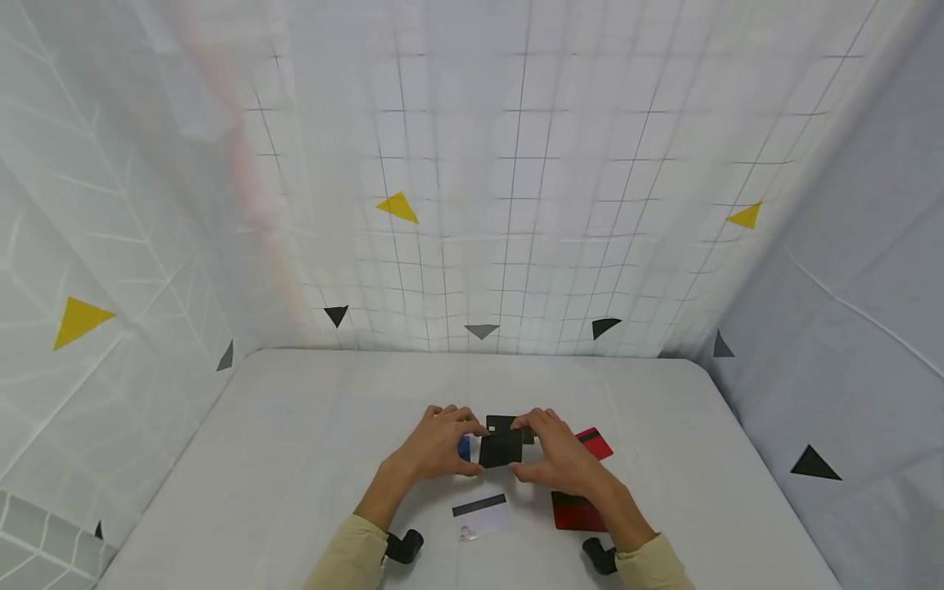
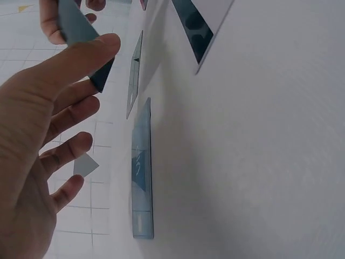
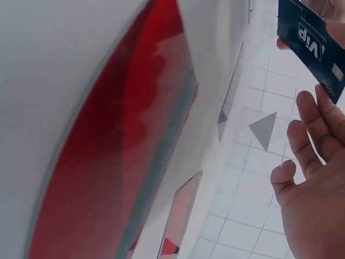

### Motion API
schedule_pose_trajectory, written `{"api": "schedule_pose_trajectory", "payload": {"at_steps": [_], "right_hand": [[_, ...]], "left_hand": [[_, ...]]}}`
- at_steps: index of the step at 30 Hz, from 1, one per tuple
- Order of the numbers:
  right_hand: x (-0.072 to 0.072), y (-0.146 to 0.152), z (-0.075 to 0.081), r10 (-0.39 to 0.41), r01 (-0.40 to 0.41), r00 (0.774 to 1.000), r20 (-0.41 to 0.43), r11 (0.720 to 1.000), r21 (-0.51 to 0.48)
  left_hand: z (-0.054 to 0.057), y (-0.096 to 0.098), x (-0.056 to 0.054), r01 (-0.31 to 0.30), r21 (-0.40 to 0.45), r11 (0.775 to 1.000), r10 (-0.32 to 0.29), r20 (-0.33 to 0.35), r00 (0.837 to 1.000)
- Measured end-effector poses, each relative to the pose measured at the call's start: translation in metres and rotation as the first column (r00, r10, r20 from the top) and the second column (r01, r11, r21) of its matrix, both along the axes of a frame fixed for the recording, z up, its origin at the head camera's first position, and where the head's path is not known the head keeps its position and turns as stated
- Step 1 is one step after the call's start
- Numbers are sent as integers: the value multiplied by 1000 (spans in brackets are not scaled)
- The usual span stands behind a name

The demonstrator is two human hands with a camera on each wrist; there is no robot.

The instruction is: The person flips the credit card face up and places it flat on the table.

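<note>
Both hands hold a black card point(image 1: 501, 449) above the white table, one at each end. My left hand point(image 1: 438, 442) pinches its left end; in the left wrist view the thumb point(image 2: 105, 48) lies across the card's face and the other fingers are spread. My right hand point(image 1: 560, 459) grips the right end, thumb at the lower corner and fingertips at the upper one. White "Vip" lettering shows on the card point(image 3: 307, 40) in the right wrist view. Just behind it lies another black card point(image 1: 501, 421) with a chip, and a blue card point(image 1: 464, 447) is partly hidden by the left hand.
A white card point(image 1: 483, 521) with a dark stripe lies nearest me on the table point(image 1: 310, 459). To the right are a red card point(image 1: 599, 447) and a darker red card point(image 1: 577, 515), both partly covered by the right hand and forearm. White sheeting point(image 1: 472, 164) encloses the table's back and sides.
</note>
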State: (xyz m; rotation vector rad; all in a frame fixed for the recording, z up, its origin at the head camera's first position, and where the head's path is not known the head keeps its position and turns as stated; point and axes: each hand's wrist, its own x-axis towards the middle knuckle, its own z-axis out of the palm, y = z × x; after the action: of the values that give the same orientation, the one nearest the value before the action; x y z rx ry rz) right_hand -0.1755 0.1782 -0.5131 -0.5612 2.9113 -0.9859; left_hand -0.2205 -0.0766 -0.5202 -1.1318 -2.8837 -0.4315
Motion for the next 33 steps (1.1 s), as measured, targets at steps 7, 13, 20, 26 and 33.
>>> {"api": "schedule_pose_trajectory", "payload": {"at_steps": [7,13,20,26,33], "right_hand": [[1,-5,3,38,-40,999,-23,995,-96],[1,-12,5,61,-63,998,-19,990,-125],[1,-17,8,75,-79,997,-35,986,-149],[1,-19,9,63,-60,998,10,983,-174],[1,-19,5,128,-115,991,39,961,-252]], "left_hand": [[0,5,3,28,22,999,-27,-30,999],[-2,10,5,49,30,998,-48,-50,998],[0,14,6,61,42,997,-59,-44,997],[0,14,5,56,43,998,-54,-44,998],[1,12,5,43,53,998,-40,-53,998]]}}
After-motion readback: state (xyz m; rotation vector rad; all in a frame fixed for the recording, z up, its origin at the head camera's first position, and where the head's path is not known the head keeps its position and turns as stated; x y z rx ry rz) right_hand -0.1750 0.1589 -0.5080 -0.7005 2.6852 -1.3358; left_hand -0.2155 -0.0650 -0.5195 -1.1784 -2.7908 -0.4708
